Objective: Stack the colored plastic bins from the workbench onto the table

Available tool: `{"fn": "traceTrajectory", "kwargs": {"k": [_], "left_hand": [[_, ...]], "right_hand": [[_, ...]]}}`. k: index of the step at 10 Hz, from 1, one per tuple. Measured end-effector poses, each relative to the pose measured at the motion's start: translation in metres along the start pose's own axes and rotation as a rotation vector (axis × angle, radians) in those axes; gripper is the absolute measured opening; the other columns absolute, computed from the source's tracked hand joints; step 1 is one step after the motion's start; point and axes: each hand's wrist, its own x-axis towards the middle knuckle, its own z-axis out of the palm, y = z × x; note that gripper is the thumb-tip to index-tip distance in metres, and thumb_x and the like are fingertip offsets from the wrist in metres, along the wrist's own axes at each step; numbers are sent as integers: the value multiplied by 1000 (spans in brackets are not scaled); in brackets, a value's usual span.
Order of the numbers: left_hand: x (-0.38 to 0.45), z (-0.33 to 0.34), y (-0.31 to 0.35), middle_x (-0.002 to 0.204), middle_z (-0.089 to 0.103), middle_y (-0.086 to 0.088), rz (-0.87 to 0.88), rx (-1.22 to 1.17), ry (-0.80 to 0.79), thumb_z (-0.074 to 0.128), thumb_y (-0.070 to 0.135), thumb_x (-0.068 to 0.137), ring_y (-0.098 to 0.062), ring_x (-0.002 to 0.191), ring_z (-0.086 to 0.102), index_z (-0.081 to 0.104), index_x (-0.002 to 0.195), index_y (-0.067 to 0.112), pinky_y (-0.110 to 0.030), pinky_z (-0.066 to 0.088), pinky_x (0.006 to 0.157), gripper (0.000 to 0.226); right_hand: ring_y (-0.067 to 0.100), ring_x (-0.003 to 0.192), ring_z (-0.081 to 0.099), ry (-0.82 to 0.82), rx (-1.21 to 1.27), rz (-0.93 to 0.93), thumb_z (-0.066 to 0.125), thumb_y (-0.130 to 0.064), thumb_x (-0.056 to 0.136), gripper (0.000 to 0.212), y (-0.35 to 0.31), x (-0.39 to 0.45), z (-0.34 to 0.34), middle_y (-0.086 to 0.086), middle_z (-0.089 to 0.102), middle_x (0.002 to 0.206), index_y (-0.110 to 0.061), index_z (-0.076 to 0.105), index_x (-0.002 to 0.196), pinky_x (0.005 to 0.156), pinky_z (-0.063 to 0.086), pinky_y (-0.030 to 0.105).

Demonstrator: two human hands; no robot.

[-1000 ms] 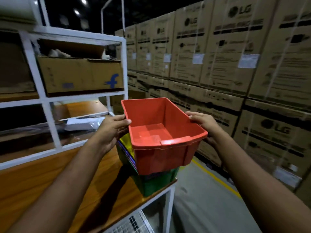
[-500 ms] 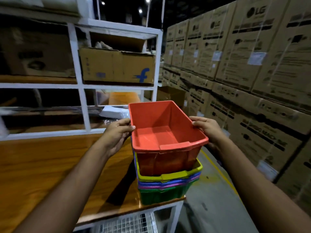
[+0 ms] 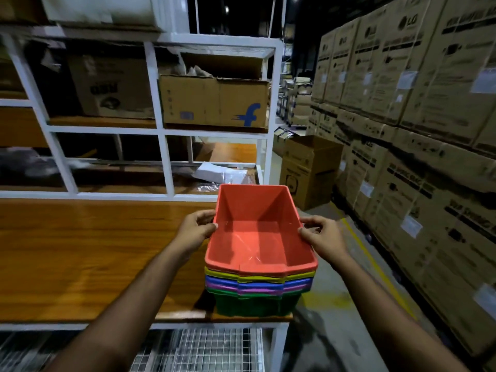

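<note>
Here the red bin (image 3: 257, 234) sits nested as the top member of a stack at the right front corner of the wooden workbench top (image 3: 80, 251). Beneath it, only the rims of a yellow bin (image 3: 268, 278), a blue bin (image 3: 265, 285) and a pink bin (image 3: 264, 291) show, one directly under another, and the green bin (image 3: 255, 304) at the bottom shows its front wall and rests on the bench. The red bin is empty and its open side faces up.

The left hand (image 3: 194, 233) grips the red bin's left rim, thumb over the top edge and fingers curled on the outer wall. The right hand (image 3: 322, 237) grips the right rim in the same way, thumb on the edge and fingers outside. Both forearms reach in from the lower corners of the view.

Behind the bench stands a white metal shelf frame (image 3: 165, 162). Its upper shelf carries a brown carton with a blue "f" logo (image 3: 214, 102); a lower level holds a white plastic-wrapped packet (image 3: 220, 174). Under the bench top a wire mesh panel (image 3: 198, 350) is visible. To the right, across a concrete floor with a yellow line (image 3: 375, 267), stacked LG cartons (image 3: 418, 116) form a wall, with an open carton (image 3: 308, 170) standing on the floor near the shelf frame's end.
</note>
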Motion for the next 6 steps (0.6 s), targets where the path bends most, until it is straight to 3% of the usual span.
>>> {"fn": "traceTrajectory", "kwargs": {"k": [1,2,4,5,6], "left_hand": [[-5,4,-6,118,69,-7,18,102,61,59,4,91,-22,105,66,64,121,19,-41,57,86,34],[-15,8,-6,115,70,4,52,259,150,59,17,92,-17,101,67,67,116,30,-45,57,85,29],[-35,3,-3,121,65,9,116,412,133,51,21,97,-10,108,61,63,126,27,-33,54,86,32],[-46,-18,-11,127,63,7,117,580,167,49,24,98,-7,108,56,61,128,25,-25,46,82,32],[-54,-51,-20,132,62,4,148,679,209,50,26,98,-10,115,56,60,131,23,-23,43,86,34]], "right_hand": [[8,71,63,14,-74,-48,70,-21,80,22,5,1,7,-6,69,81,-20,75,101,63,44,24],[7,72,61,19,-112,-50,68,-23,82,19,8,3,10,-7,67,80,-20,74,100,58,40,21],[20,87,59,25,-432,-142,62,-28,87,25,5,10,12,5,63,99,-15,71,107,71,43,29],[22,100,51,6,-635,-266,57,-34,88,27,-16,6,19,6,58,106,-17,68,106,81,45,34],[22,109,51,-83,-675,-424,55,-40,87,37,-45,-3,42,2,59,115,-20,65,116,92,47,37]]}}
